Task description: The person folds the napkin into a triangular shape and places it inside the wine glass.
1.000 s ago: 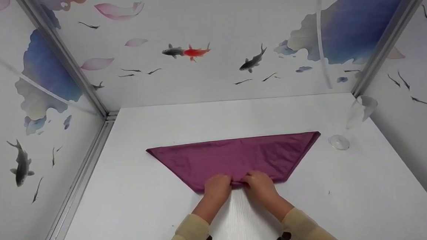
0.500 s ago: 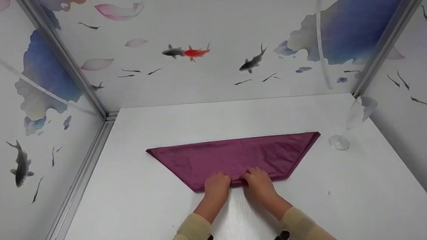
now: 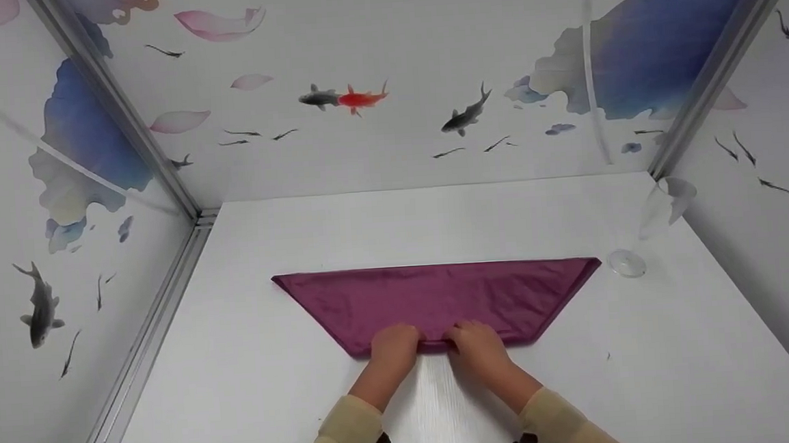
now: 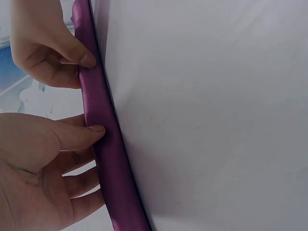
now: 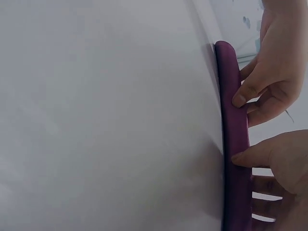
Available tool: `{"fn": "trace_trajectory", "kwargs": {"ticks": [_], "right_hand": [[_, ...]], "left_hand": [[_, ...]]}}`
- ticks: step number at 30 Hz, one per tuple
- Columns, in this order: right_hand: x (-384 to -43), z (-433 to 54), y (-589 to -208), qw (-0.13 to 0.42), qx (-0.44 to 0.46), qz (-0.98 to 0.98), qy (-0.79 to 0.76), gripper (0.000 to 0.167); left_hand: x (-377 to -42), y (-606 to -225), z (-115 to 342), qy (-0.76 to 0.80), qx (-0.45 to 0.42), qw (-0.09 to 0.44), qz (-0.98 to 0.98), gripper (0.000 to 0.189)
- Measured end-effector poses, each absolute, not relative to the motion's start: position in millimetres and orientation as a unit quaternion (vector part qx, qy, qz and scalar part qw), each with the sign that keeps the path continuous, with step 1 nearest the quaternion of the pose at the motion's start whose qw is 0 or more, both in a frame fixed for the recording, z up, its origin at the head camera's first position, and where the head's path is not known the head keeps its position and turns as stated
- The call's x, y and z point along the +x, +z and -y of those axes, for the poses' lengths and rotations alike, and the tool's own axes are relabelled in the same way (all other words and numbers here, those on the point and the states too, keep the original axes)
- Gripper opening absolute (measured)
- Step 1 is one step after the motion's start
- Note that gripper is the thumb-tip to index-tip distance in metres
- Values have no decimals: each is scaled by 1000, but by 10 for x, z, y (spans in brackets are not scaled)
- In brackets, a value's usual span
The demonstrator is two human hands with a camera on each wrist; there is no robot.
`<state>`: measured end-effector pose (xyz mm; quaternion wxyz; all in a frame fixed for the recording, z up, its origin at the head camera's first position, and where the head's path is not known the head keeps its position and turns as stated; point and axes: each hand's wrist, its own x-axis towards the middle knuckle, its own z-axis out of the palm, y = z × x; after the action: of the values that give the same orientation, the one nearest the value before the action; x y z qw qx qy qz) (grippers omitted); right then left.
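A purple cloth napkin (image 3: pixel 433 298), folded into a wide shape with slanted sides, lies on the white table with its long edge away from me. Along its near edge runs a thick rolled fold (image 4: pixel 103 106). My left hand (image 3: pixel 395 348) pinches that fold just left of its middle, thumb on the near face and fingers behind. A short gap to the right, my right hand (image 3: pixel 479 346) grips the same fold in a similar way. In the right wrist view, both thumbs press against the purple roll (image 5: pixel 236 130).
A clear stemmed glass (image 3: pixel 626 263) stands on the right of the white table (image 3: pixel 276 407), close to the napkin's right corner. White panels (image 3: pixel 390 146) printed with fish and petals enclose the table at the back and both sides, with metal posts (image 3: pixel 720 58) at the corners.
The napkin has shifted slightly toward me, and its right far corner has come nearer, so the far edge now runs level. Both hands keep their hold on the near fold.
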<state>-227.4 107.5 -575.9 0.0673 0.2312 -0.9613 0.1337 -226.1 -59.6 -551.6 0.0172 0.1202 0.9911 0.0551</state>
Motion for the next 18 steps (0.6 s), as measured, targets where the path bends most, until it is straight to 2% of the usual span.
{"fn": "trace_trajectory", "kwargs": {"ticks": [9, 18], "right_hand": [[-2285, -1041, -5726, 71, 234, 962, 122, 18], [-2346, -1038, -5755, 81, 226, 961, 138, 14]], "left_hand": [[-2294, -5532, 628, 68, 133, 13, -989, 15], [-2283, -5610, 637, 67, 159, -48, -984, 10]]}}
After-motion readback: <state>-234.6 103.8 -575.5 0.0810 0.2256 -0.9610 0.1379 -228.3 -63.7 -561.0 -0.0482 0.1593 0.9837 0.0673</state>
